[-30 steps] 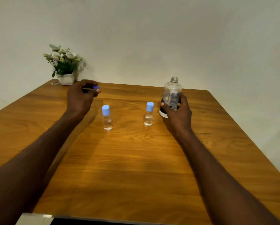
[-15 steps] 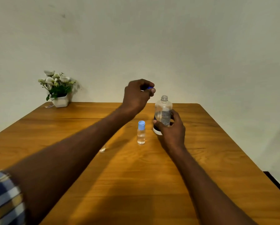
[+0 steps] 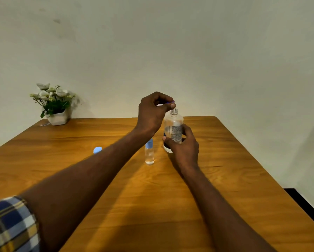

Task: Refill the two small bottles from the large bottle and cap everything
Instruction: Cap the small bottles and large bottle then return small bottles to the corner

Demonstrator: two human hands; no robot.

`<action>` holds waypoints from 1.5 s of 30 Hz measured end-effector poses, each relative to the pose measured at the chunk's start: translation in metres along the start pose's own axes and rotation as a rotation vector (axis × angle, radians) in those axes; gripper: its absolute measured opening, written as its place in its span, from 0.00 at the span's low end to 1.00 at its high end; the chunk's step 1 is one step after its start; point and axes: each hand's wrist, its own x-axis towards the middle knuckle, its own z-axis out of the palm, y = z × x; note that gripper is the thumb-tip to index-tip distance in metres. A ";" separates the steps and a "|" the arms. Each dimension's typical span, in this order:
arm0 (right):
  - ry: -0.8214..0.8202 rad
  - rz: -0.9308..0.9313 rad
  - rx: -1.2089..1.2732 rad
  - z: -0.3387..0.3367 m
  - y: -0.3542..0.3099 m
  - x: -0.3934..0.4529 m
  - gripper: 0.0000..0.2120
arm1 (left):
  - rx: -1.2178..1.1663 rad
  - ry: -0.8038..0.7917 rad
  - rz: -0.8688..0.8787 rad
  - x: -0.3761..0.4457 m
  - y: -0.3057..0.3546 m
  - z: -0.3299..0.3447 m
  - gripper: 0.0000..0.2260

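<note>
1. Capping of the large bottle point(image 3: 173, 128) looks to be the step in hand: it stands upright toward the far right part of the table point(image 3: 225, 179), its threaded neck bare, with the dark blue cap point(image 3: 171, 102) held just above and slightly left of the mouth.
2. Left hand point(image 3: 153, 113) has its fingers curled, thumb and fingertips pinching the cap; only a sliver of the cap shows between them. Right hand point(image 3: 184, 145) is wrapped round the lower body of the large bottle, steadying it on the wood.
3. Next move, as I judge it, calls for centring the cap over the neck, lowering it square onto the threads and twisting, while the right hand resists the turn.
4. Both small bottles seem already capped: one small bottle point(image 3: 149, 153) stands just left of the large one, its light blue top partly behind the left forearm; of the second small bottle point(image 3: 97, 150) only the light blue top shows above that forearm.
5. Room is tight on the left, where the near small bottle could be knocked by the crossing forearm. To the right, bare wood runs to the table edge; a potted plant point(image 3: 55, 104) sits well apart at the far left corner.
</note>
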 end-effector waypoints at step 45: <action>-0.023 -0.025 -0.033 0.002 0.000 -0.002 0.36 | 0.001 -0.298 0.099 0.006 -0.017 -0.012 0.14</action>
